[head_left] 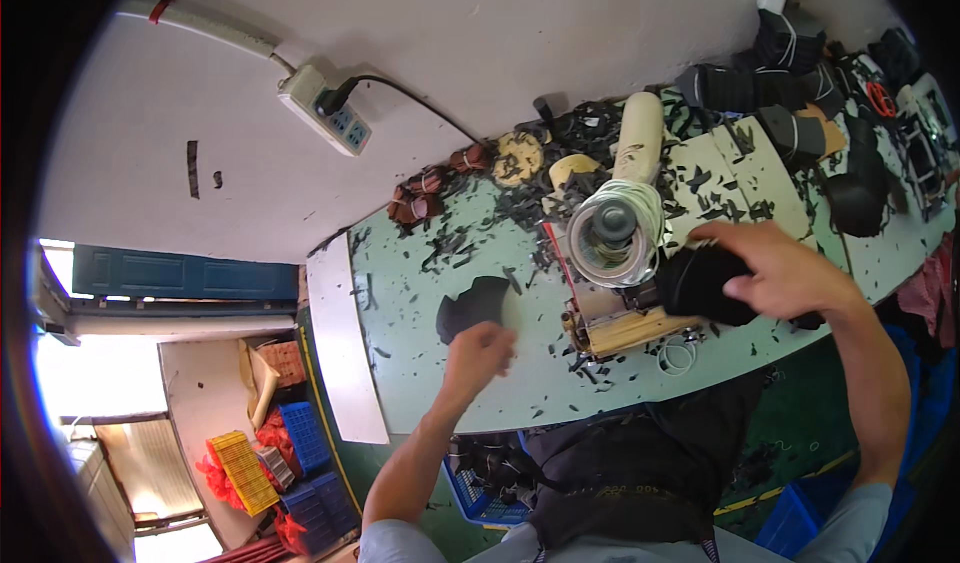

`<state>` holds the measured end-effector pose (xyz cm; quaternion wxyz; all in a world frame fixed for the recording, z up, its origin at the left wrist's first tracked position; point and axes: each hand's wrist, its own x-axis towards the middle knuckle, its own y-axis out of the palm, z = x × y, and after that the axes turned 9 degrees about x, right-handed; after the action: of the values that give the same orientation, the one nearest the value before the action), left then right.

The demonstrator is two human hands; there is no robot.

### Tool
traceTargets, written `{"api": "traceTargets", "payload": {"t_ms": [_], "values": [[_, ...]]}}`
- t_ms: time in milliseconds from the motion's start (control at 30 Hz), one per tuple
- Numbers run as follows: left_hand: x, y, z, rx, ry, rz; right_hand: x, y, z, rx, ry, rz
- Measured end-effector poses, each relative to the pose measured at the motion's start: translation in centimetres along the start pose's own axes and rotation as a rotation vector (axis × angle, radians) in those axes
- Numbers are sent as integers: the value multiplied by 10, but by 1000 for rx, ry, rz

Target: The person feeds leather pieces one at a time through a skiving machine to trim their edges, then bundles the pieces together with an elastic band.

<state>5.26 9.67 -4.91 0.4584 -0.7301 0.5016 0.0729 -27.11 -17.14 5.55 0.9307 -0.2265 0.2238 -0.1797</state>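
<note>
The view is strongly curved at its rim, and the far right end of the work table point(420, 263) bends away into shadow. The bundles of dark pieces point(790, 58) stacked there cannot be told apart in detail. The person's torso and a dark apron cover the table's near edge at centre.

The left hand point(478, 355) rests on the table with fingers curled together, pinching the lower edge of a flat dark cut piece point(472, 306) that lies on the pale green surface; whether the fingers grip it fully or only touch it cannot be told. The right hand point(775, 273) is closed around a black rounded piece point(705, 283), held just beside a small machine point(612, 248) with a wooden base and a round spool wound with pale cord. The hand hides the far side of the black piece.

Dark offcuts point(450, 243) litter the surface. A cream cylinder point(640, 133) lies behind the machine. A white power strip point(325, 108) with blue sockets hangs on the wall, one black plug in it. Below left, on the floor, stand blue and yellow crates point(300, 438); their contents are too small to make out.
</note>
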Motion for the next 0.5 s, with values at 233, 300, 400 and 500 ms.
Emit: {"api": "traceTargets", "payload": {"t_ms": [233, 300, 400, 500], "values": [[16, -26, 99, -91, -620, -139, -8, 19, -37, -274, 69, -761], [26, -25, 81, -97, -633, -160, -18, 36, -22, -270, -97, -892], [58, -23, 86, 185, -456, -229, -35, 71, 13, -88, -297, -858], [81, 3, 86, 361, -455, -436, -49, 116, 30, 69, -324, -750]]}}
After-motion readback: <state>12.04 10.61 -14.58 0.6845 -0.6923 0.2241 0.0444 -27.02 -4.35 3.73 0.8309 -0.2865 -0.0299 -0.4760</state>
